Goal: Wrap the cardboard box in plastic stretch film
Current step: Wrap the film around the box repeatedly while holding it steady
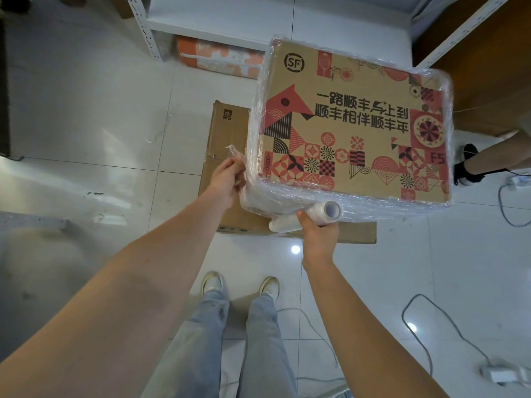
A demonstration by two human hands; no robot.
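Note:
A brown cardboard box (353, 122) with red and black printed patterns stands on flattened cardboard, its sides wrapped in clear stretch film. My right hand (317, 229) grips the stretch film roll (309, 215) at the box's near bottom edge; the roll lies almost level, its open core facing right. My left hand (227, 179) pinches a bunched strip of film (240, 165) at the box's near left corner. Film runs from that corner along the near side to the roll.
Flattened cardboard (227, 156) lies on the white tiled floor under the box. A white metal shelf (201, 21) stands behind, with an orange parcel (218, 57) under it. Another person's foot (468, 165) is at right. Cables (425, 334) and a power strip (502, 374) lie at lower right.

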